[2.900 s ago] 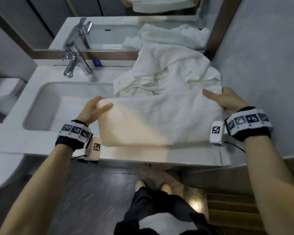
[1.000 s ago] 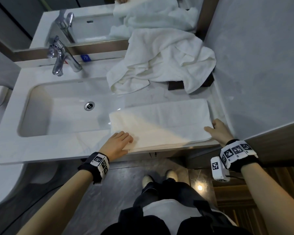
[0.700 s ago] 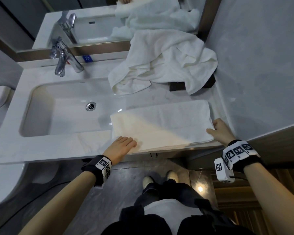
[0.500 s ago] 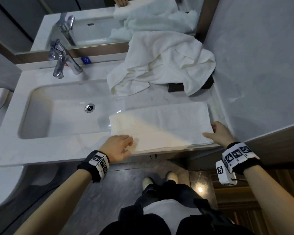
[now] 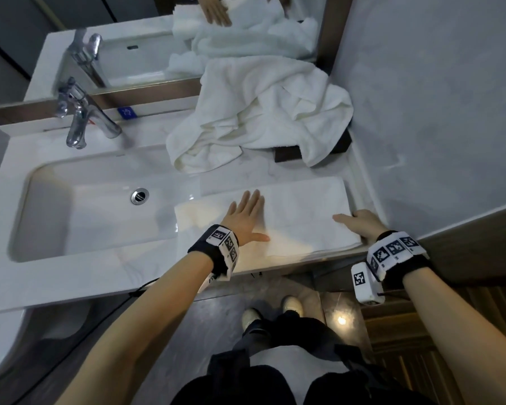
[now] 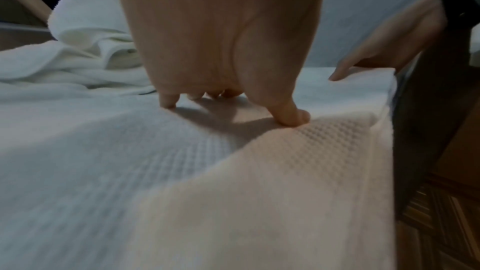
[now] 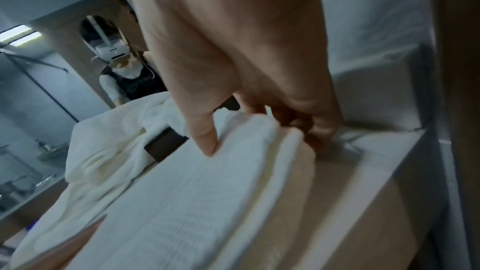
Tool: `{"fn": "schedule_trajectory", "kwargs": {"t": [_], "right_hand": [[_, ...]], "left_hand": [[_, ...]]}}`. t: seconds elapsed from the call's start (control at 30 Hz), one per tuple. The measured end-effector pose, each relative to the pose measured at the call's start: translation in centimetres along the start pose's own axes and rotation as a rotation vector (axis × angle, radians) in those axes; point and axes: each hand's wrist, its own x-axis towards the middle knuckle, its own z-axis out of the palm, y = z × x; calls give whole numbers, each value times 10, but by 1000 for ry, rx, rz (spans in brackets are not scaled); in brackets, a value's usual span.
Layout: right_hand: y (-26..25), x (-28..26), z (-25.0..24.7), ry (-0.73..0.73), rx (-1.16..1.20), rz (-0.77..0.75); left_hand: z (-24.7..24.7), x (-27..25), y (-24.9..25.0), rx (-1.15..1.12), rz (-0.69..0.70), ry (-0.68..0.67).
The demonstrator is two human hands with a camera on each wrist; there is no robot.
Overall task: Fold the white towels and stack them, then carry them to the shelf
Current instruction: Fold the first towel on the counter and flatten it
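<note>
A folded white towel (image 5: 304,206) lies flat on the counter's front right, to the right of the basin. My left hand (image 5: 247,214) lies palm down on its middle with straight fingers, pressing the waffle cloth (image 6: 182,171). My right hand (image 5: 357,222) is at the towel's right end. In the right wrist view its thumb (image 7: 205,143) sits on top and its fingers curl under the layered edge (image 7: 280,137), pinching it. A heap of crumpled white towels (image 5: 263,112) rests at the back of the counter against the mirror.
A dark box (image 5: 287,153) shows partly under the crumpled heap. The basin (image 5: 100,200) and chrome tap (image 5: 82,121) are to the left. A grey wall (image 5: 421,112) runs close along the counter's right end. The white counter edge (image 5: 70,287) is below my arms.
My left hand has left the towel's near left corner and moved onto its middle, now flat. My right hand has stayed at the right end.
</note>
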Motion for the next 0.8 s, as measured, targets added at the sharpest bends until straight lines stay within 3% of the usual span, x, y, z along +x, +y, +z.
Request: {"fn": "schedule_trajectory", "kwargs": {"t": [0.33, 0.43, 0.63, 0.7, 0.8], "right_hand": [[-32, -1, -24, -131, 377, 38], [-47, -10, -28, -102, 434, -83], [-87, -45, -22, -150, 344, -364], [-104, -55, -17, -160, 310, -421], [-121, -68, -11, -173, 287, -469]], "left_hand": [[-18, 38, 8, -58, -2, -3], [-14, 34, -1, -42, 55, 22], [-18, 25, 0, -59, -22, 55], [-24, 14, -10, -128, -64, 131], [-24, -14, -40, -313, -247, 376]]}}
